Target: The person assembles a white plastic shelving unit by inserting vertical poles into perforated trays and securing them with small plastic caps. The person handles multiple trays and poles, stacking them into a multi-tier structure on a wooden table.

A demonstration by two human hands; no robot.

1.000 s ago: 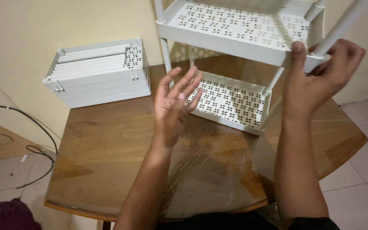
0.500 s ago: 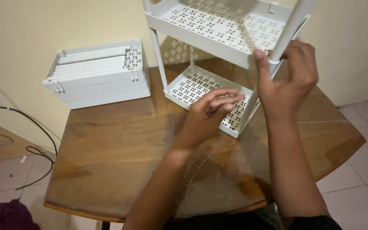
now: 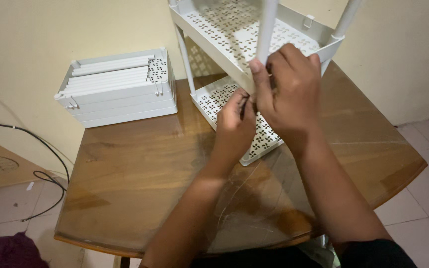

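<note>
A white perforated plastic rack (image 3: 234, 30) stands on the wooden table (image 3: 140, 168), with an upper shelf above a lower shelf (image 3: 214, 99). My right hand (image 3: 291, 92) grips a white upright pole (image 3: 266, 30) at the near corner of the upper shelf. My left hand (image 3: 234, 124) is curled just under that corner, fingers against the shelf's underside beside the right hand. Whether the left hand pinches anything is hidden.
A stack of white perforated trays with several white poles lying on top (image 3: 117, 87) sits at the table's back left by the wall. A black cable (image 3: 35, 159) runs over the floor at left. A dark red cloth (image 3: 13, 250) lies at bottom left.
The rack has shifted left and nearer. My left hand, open and raised before, has gone down under the shelf corner. My right hand has come in from the right onto the pole.
</note>
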